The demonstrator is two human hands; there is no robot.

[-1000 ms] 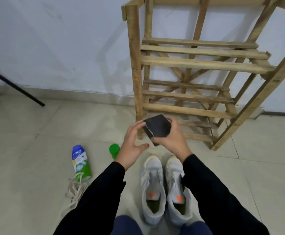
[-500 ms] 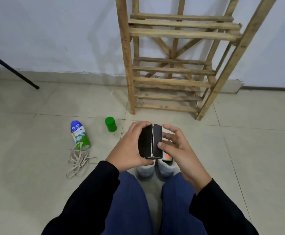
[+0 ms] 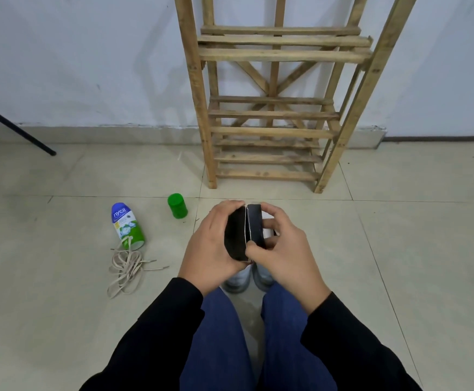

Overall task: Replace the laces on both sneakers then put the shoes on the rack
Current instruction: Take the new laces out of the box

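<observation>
Beige flat laces lie tangled on the tiled floor at nine o'clock from the hands, touching a blue-and-green plastic bottle that lies on its side. A green plastic cap stands at eleven. The left hand wraps the left half of a black folded card packet. The right hand pinches the right half, thumb on the seam. Something white shows behind that flap, perhaps new laces, though I cannot tell. Pale grey sneakers stand side by side at six, only their toes showing. A slatted wooden rack stands at twelve. It seems best to hold the left side steady, peel the flap slowly along the seam, and keep the packet level so nothing spills.
</observation>
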